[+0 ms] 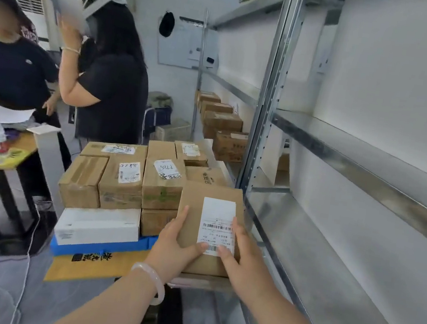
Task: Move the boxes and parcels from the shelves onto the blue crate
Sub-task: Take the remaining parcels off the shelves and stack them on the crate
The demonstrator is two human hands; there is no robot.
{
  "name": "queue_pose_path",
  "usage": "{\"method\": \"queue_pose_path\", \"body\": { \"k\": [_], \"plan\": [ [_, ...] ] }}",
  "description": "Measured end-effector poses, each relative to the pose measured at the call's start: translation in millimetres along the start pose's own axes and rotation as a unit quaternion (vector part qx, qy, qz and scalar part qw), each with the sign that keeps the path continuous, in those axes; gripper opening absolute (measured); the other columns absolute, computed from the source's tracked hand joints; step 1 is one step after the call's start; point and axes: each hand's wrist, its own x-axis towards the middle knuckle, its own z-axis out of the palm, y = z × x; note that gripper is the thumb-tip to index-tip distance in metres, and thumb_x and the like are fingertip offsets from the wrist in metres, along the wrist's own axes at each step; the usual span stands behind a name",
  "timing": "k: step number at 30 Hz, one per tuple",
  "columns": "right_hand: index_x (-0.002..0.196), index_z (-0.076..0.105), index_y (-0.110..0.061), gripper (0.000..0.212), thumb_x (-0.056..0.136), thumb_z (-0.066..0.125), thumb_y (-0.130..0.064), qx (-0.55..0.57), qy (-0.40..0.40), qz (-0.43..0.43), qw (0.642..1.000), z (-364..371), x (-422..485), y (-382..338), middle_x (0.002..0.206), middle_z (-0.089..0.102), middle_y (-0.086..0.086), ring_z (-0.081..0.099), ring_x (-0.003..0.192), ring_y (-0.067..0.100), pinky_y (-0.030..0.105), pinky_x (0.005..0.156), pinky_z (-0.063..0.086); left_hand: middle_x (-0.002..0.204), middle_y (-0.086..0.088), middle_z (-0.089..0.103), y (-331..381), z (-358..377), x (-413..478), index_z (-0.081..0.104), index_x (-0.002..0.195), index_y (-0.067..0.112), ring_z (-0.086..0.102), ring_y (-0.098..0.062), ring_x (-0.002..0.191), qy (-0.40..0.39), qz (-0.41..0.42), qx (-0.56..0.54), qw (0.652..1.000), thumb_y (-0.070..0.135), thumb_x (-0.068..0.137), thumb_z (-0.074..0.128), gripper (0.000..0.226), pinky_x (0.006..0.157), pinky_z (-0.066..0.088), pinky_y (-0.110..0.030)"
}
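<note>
Box: brown carton (194,214) with a white barcode label (217,217) on its top face, held flat and label up at the near right corner of the stack (122,176), just beside the shelf upright.
Underneath: a flat grey edge shows below the box's near side; whether the box rests on it or is carried clear of it cannot be told.
Left grip (176,241): clasps the near left corner, with the thumb on top at the label's lower edge and the forefinger stretched along the left side.
Right grip (240,256): clasps the near right corner, with the thumb on the label close to the other thumb and a finger lying up the label's right edge. The other fingers are hidden.
Crate (101,246): blue, with only its near edge showing. It carries brown cartons in two layers and a white box (96,225) at the near left corner. A yellow parcel (99,266) lies on the floor under its near edge.
Shelves (330,260): metal, on the right. A row of cartons (223,124) sits at the far end of a lower shelf.
Handling: judged stiff, dry card and light to middling in weight, since two hands at one end keep it level. The sides and corners are the strong places to hold. The label paper is smoother than the card, so thumbs on it may slide — better on bare card or under the base.
Next: probably setting it flat on the right-hand cartons. A ledge between uneven tops could tip it.
</note>
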Motion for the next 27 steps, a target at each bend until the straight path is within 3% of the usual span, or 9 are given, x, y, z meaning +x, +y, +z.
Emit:
{"method": "queue_pose_path", "body": {
  "k": [5,10,13,15,17,20,24,27],
  "plan": [
    [0.147,0.007,-0.052,0.064,0.095,0.045,-0.053,0.001,-0.022,-0.037,0.999,-16,78,-3,0.157,0.013,-0.014,0.017,0.142,0.008,0.042,0.116,0.022,0.14,0.007,0.043,23,-13,67,0.02,0.147,0.048,0.045,-0.015,0.125,0.027,0.002,-0.007,1.0,0.035,0.079,0.076,0.089,0.106,0.04,-0.042],
    [0.147,0.014,-0.05,0.063,0.095,0.049,-0.049,0.009,-0.04,-0.063,0.997,-9,134,-7,0.15,0.022,-0.02,0.021,0.127,-0.005,0.027,0.108,0.023,0.138,0.013,0.046,20,-31,112,0.022,0.147,0.047,0.047,-0.01,0.122,0.052,-0.001,0.001,0.999,0.037,0.079,0.076,0.088,0.102,0.04,-0.029],
    [0.142,0.019,-0.06,0.055,0.095,0.046,-0.05,0.063,-0.051,-0.057,0.995,-3,170,-8,0.14,0.027,-0.028,0.026,0.119,-0.019,0.023,0.105,0.024,0.139,0.016,0.044,14,-45,145,0.024,0.147,0.045,0.046,-0.011,0.124,0.064,-0.008,-0.008,0.998,0.037,0.079,0.076,0.087,0.107,0.038,-0.035],
    [0.138,0.023,-0.064,0.046,0.096,0.04,-0.054,0.106,-0.012,-0.042,0.993,0,192,-8,0.137,0.03,-0.031,0.027,0.115,-0.024,0.02,0.101,0.024,0.134,0.019,0.043,14,-57,167,0.023,0.147,0.047,0.047,-0.011,0.119,0.063,-0.019,-0.016,0.998,0.039,0.079,0.076,0.087,0.105,0.039,-0.034],
    [0.137,0.026,-0.064,0.044,0.095,0.037,-0.058,0.13,0.04,-0.01,0.991,2,217,-2,0.142,0.032,-0.027,0.03,0.125,-0.01,0.026,0.103,0.025,0.132,0.016,0.046,14,-71,190,0.022,0.146,0.051,0.05,-0.013,0.116,0.07,-0.03,-0.026,0.997,0.041,0.078,0.076,0.087,0.103,0.041,-0.036],
    [0.145,0.027,-0.049,0.049,0.097,0.04,-0.051,0.115,0.083,0.06,0.988,7,251,21,0.15,0.035,-0.012,0.035,0.134,0.01,0.033,0.108,0.03,0.136,0.012,0.046,10,-84,218,0.02,0.144,0.054,0.049,-0.016,0.118,0.081,-0.034,-0.021,0.996,0.046,0.077,0.075,0.086,0.105,0.041,-0.041],
    [0.148,0.029,-0.036,0.062,0.093,0.055,-0.047,0.077,0.039,0.127,0.988,23,272,51,0.145,0.045,-0.003,0.044,0.129,0.017,0.026,0.095,0.034,0.14,0.012,0.042,5,-88,244,0.023,0.144,0.052,0.048,-0.016,0.12,0.079,-0.038,-0.021,0.996,0.046,0.077,0.075,0.085,0.105,0.041,-0.043],
    [0.15,0.027,-0.031,0.078,0.085,0.064,-0.052,0.076,0.002,0.157,0.985,26,291,63,0.153,0.035,0.0,0.037,0.136,0.021,0.033,0.105,0.035,0.136,0.014,0.044,3,-89,257,0.024,0.144,0.052,0.05,-0.014,0.117,0.087,-0.045,-0.026,0.995,0.045,0.077,0.075,0.085,0.103,0.043,-0.04]
  ]
}}
